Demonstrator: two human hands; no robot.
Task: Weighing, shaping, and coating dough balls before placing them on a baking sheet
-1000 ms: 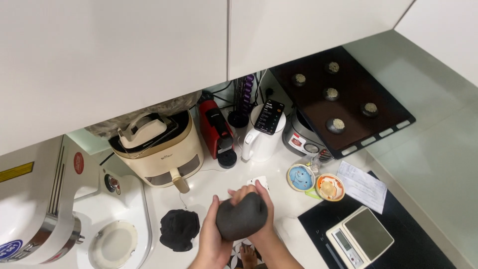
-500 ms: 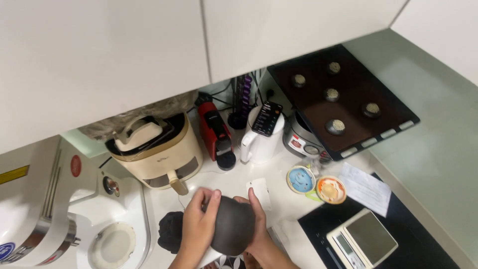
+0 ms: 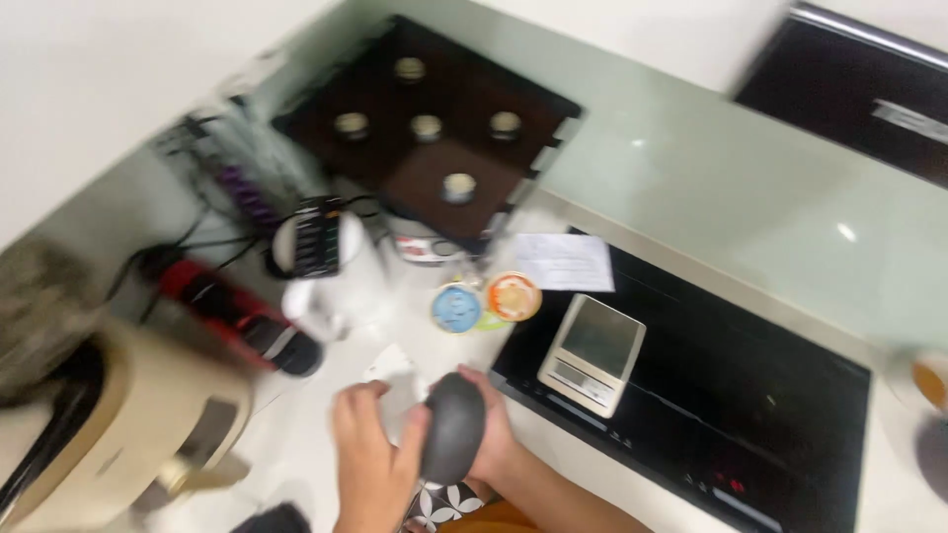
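Dark rounded object (image 3: 452,426), smooth matte, held just above the white counter (image 3: 326,434), near centre. Left hand (image 3: 370,464) wraps its left side; right hand (image 3: 494,434) cups the right side from behind. Both hands clamped on it, close together. Judged rigid, moderately heavy, poss. slippery: grip opposite flanks w/ palms, not fingertips.

Containers: two small round tubs (image 3: 486,299), blue lid and orange lid, shut, contents not visible. White kettle (image 3: 326,266) far left, contents unseen. Kitchen scale (image 3: 592,353) on black hob (image 3: 731,415), platform bare.
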